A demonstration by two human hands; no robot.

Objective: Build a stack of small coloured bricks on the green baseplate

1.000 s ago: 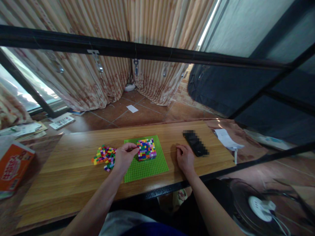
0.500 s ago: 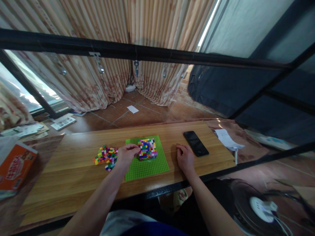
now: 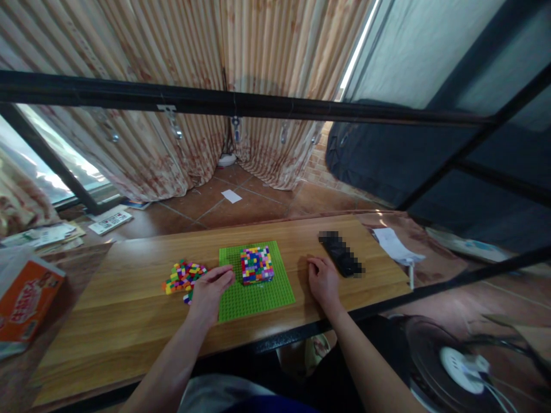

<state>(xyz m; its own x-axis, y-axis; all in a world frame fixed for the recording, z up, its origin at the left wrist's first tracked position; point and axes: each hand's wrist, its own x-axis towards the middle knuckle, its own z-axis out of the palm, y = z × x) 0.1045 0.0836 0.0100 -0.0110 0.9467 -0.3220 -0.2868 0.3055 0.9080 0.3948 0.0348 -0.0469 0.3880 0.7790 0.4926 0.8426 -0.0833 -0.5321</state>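
A squat block of many-coloured building bricks (image 3: 257, 265) stands on a green studded baseplate (image 3: 258, 301). My left hand (image 3: 209, 293) hovers over the plate's left edge, apart from the brick block. Its thumb and fingers are drawn together, and whatever may lie between the tips is too small to make out. Left of that hand, a loose heap of small coloured bricks (image 3: 183, 275) is partly hidden behind it. My right hand (image 3: 323, 281) rests on the table to the right of the plate, fingers curled in, with nothing visible in them.
A black phone (image 3: 342, 254), blurred by pixels, lies beside my right hand on the wooden table (image 3: 129, 310). A dark metal bar (image 3: 275, 106) crosses the view beyond the table. White paper (image 3: 396, 245) lies off the right end, and an orange-and-white box (image 3: 28, 304) at the left.
My left hand has drawn back leftward from the brick block, which it was touching. My right hand stays in place. The view has tilted slightly.
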